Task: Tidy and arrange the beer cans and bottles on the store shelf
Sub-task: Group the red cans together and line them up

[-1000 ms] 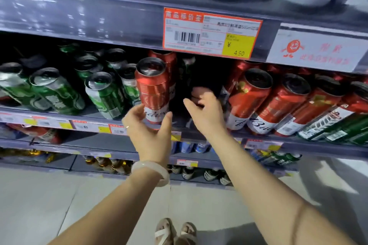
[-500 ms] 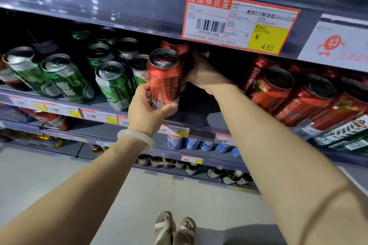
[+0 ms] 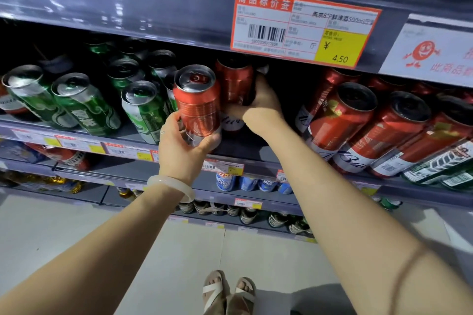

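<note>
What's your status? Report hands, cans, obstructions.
Left hand grips front red can. Right hand grips red can behind. Green cans crowd the left side.

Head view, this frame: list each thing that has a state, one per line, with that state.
left hand: grips the front red can near its base
right hand: wrapped round the rear red can
front red can: sealed, upright, at the shelf edge
rear red can: upright, behind the front one
green cans: standing in rows, left
red cans on the right: standing in a row
</note>
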`<state>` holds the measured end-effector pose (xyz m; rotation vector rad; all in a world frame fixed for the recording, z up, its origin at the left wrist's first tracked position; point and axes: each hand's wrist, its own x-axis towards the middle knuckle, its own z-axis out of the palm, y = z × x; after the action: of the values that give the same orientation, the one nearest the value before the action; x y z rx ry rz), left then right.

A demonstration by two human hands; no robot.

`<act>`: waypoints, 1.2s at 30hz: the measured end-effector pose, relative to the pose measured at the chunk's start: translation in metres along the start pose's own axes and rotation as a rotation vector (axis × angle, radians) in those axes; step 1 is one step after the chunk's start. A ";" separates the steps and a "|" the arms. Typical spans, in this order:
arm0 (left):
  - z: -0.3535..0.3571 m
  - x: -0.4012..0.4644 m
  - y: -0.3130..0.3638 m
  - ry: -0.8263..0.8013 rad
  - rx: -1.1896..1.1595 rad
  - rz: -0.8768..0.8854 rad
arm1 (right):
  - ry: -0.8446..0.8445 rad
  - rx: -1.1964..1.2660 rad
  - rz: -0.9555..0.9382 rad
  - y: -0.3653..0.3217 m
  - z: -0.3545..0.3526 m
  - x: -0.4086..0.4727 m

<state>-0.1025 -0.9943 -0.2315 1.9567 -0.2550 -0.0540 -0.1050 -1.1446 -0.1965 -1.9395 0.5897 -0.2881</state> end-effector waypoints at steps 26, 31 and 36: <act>0.060 -0.002 0.029 -0.328 0.017 0.025 | 0.085 -0.098 0.269 0.051 -0.026 -0.081; 0.076 -0.005 0.031 -0.335 0.066 0.028 | 0.127 -0.138 0.263 0.062 -0.044 -0.095; 0.088 -0.007 0.040 -0.389 0.057 0.032 | 0.288 -0.134 0.370 0.075 -0.068 -0.104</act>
<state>-0.1294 -1.0873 -0.2301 1.9874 -0.5470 -0.4130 -0.2444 -1.1681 -0.2281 -1.8831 1.1658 -0.2993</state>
